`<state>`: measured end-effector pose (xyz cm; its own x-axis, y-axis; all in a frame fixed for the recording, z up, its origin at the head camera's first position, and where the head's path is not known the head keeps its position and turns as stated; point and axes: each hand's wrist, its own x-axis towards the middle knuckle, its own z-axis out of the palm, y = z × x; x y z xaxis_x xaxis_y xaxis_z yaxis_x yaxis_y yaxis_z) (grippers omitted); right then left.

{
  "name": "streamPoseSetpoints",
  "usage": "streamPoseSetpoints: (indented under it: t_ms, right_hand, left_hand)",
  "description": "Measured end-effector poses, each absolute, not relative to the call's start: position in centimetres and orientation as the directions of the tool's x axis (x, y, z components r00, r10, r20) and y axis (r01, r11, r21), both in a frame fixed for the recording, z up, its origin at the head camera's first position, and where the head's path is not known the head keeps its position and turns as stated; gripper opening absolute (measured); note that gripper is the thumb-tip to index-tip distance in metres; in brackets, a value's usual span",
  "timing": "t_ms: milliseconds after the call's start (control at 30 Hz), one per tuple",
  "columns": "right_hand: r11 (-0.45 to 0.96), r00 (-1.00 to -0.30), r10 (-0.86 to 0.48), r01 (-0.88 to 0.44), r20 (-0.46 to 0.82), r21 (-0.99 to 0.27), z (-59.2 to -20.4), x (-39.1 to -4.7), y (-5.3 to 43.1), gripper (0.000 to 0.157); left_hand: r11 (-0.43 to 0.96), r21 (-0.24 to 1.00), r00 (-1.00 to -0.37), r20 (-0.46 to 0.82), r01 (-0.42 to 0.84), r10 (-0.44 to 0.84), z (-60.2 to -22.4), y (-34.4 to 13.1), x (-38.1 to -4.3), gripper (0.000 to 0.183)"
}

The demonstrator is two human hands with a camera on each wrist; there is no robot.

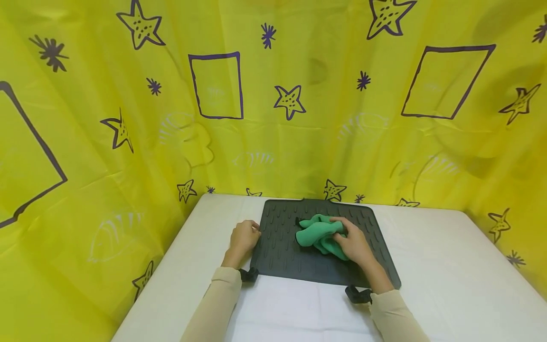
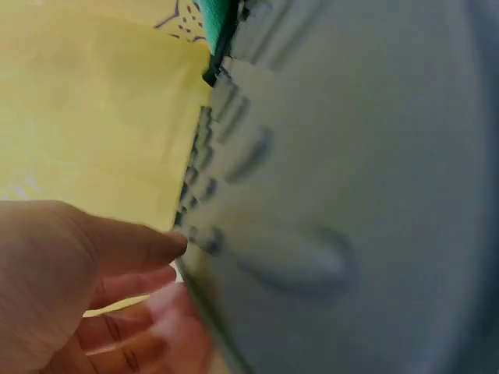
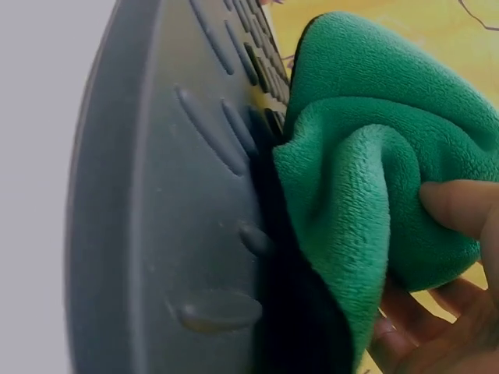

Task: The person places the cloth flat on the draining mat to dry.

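A dark grey ridged mat (image 1: 282, 259) with a raised rim lies flat on the white table. At its left edge, my left hand (image 1: 245, 236) pinches the rim; in the left wrist view the thumb (image 2: 144, 245) is on the edge and the other fingers are beside and below it. My right hand (image 1: 353, 241) holds a bunched green cloth (image 1: 318, 232) over the mat's middle. Seen from the right wrist, the fluffy cloth (image 3: 351, 195) hangs in folds against the ridged surface, with the thumb pressed into it. Part of the mat is hidden beneath the cloth.
The white table (image 1: 453, 266) extends to both sides of the mat. Behind and to the sides hangs a yellow curtain (image 1: 320, 142) with drawn stars and frames. Black wrist mounts (image 1: 358, 294) sit close above the mat's near edge.
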<state>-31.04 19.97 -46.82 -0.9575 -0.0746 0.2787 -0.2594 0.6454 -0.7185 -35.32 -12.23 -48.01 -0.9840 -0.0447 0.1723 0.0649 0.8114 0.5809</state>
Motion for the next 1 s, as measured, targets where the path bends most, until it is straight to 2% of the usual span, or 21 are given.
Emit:
streamPoseSetpoints:
  t_ms: [167,333,433,533,667,800,1000]
  right_hand:
    - [0.613,-0.952,-0.12,-0.295,0.283,-0.733,-46.2,-31.0,20.6,0.05]
    - [0.567,-0.955,-0.221,-0.292,0.199,-0.77,-44.8,-30.4,21.8,0.069]
    - [0.586,-0.956,-0.263,-0.267,0.133,-0.765,-44.1,-30.1,22.7,0.075]
    - [0.635,-0.961,-0.268,-0.23,0.069,-0.737,-43.7,-29.7,23.6,0.067]
    - [0.734,-0.967,-0.251,-0.169,-0.032,-0.658,-43.9,-29.3,24.7,0.055]
    - [0.808,-0.968,-0.224,-0.121,-0.111,-0.576,-44.3,-29.3,25.4,0.046]
    - [0.844,-0.982,-0.138,-0.047,-0.131,-0.534,-44.9,-29.7,25.5,0.036]
  left_hand:
    - [0.819,0.563,-0.986,0.164,0.113,0.023,-46.8,-11.2,-34.6,0.019]
    - [0.797,0.55,-0.969,0.131,0.248,0.211,-45.5,-9.6,-33.6,0.019]
    - [0.77,0.547,-0.938,0.096,0.329,0.332,-45.6,-8.5,-33.2,0.021]
    - [0.748,0.549,-0.915,0.081,0.373,0.396,-46.0,-7.3,-32.9,0.027]
    - [0.721,0.577,-0.91,0.107,0.384,0.4,-46.4,-6.0,-32.5,0.03]
    - [0.698,0.608,-0.918,0.143,0.377,0.37,-46.7,-5.1,-32.4,0.024]
    - [0.622,0.668,-0.906,0.214,0.408,0.365,-47.0,-4.5,-32.4,0.013]
